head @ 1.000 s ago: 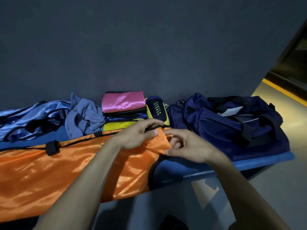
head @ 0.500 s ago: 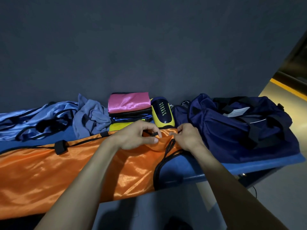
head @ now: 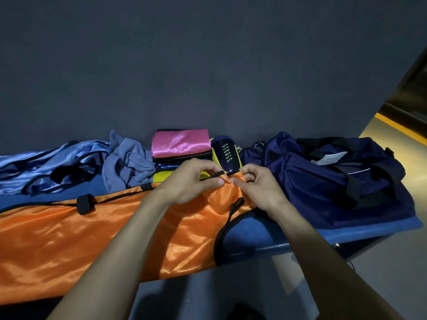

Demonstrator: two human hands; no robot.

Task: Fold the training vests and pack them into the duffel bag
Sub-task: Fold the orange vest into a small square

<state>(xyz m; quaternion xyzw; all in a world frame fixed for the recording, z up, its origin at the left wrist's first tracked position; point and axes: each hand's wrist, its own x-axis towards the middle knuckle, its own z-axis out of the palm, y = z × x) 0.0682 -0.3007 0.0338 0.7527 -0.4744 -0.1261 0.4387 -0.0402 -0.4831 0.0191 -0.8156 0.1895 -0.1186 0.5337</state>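
Head cam: both hands, left hand and right hand, pinch the shiny orange satin vest corner with curled fingers, navy fabric duffel bag at 3 o'clock.

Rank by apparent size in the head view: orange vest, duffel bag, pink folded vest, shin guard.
1. orange vest, though nearest the camera
2. duffel bag
3. pink folded vest
4. shin guard
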